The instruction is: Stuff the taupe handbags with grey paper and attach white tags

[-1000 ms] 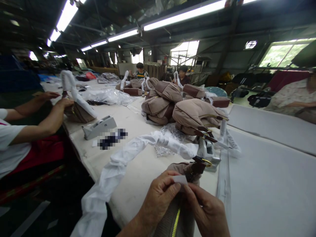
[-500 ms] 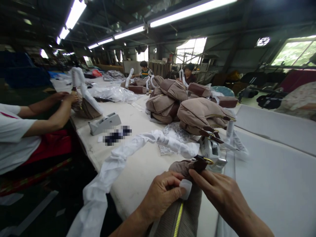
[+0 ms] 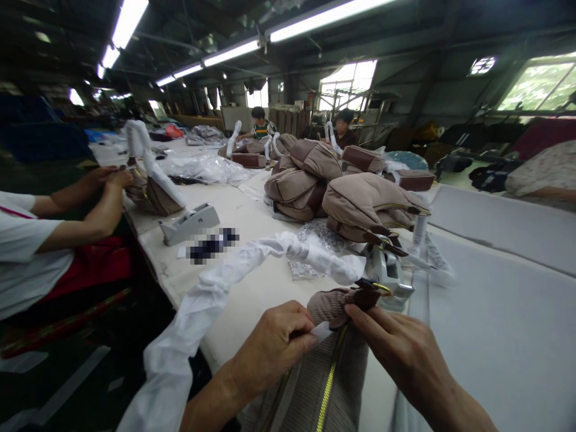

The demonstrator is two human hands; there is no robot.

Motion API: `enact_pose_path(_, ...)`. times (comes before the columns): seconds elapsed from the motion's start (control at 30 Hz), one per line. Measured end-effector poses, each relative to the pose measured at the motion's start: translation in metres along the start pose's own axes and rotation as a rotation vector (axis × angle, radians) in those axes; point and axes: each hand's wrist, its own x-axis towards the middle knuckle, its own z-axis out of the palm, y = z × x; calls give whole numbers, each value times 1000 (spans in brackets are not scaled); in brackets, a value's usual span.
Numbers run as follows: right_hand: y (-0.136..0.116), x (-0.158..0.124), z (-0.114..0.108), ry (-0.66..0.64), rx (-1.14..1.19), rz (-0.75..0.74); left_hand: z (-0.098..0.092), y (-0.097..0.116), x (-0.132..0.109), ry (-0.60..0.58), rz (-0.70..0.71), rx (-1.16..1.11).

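A tan ribbed handbag (image 3: 324, 384) with a brass zipper lies in front of me at the table's near edge. Its strap is wrapped in white paper (image 3: 211, 300) and trails off to the left. My left hand (image 3: 270, 348) pinches a small white slip of paper (image 3: 321, 331) against the bag near the zipper's end. My right hand (image 3: 400, 354) touches the bag's dark brown leather tab (image 3: 360, 298) with its gold ring, fingertips beside the slip.
A grey tape dispenser (image 3: 387, 273) stands just beyond the bag, another (image 3: 191, 223) farther left. Finished tan bags (image 3: 364, 207) are piled mid-table. A person in a white shirt (image 3: 22, 258) works on a bag at left. More people sit at the far end.
My right hand has let go of the white slip and moved up to the leather tab. My left hand now holds the slip alone, lower against the bag.
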Motion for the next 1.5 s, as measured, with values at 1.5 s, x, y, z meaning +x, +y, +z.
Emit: enact_pose_path(1.5, 3, 4, -6, -192, 362, 332, 50, 0, 23, 232, -28, -360)
